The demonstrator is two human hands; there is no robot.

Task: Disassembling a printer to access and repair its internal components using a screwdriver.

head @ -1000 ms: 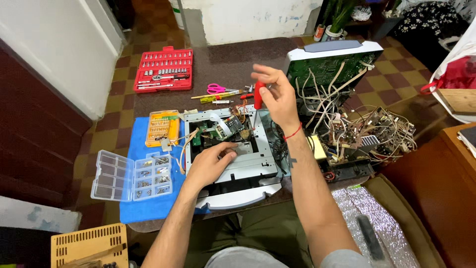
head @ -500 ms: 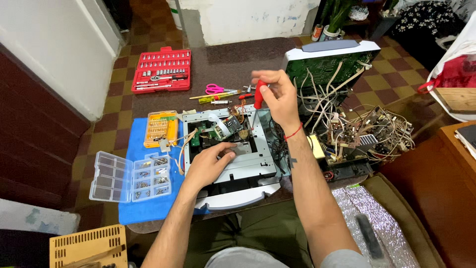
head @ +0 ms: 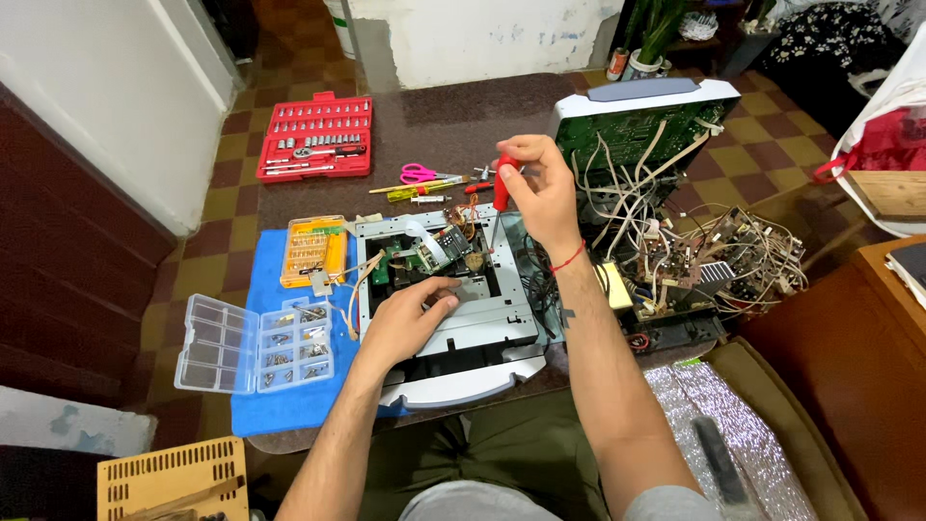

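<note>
An opened grey disc-drive chassis (head: pixel 482 309) with a green circuit board (head: pixel 400 262) lies on the table in front of me. My left hand (head: pixel 405 318) rests flat on its metal deck, fingers pressing down. My right hand (head: pixel 540 188) is closed around the red handle of a screwdriver (head: pixel 502 183), held upright with its shaft pointing down into the far right corner of the chassis.
A red socket set (head: pixel 315 135) lies at the far left. An orange bit case (head: pixel 311 249) and a clear parts box (head: pixel 256 342) sit on a blue cloth (head: pixel 289 405). Pink scissors (head: pixel 420 174) and small screwdrivers lie behind the chassis. An upright circuit panel (head: pixel 637 130) and tangled wires (head: pixel 714 260) crowd the right.
Both hands stay nearly where they were. The screwdriver remains upright over the chassis corner, with only slight shifts of the fingers on its handle.
</note>
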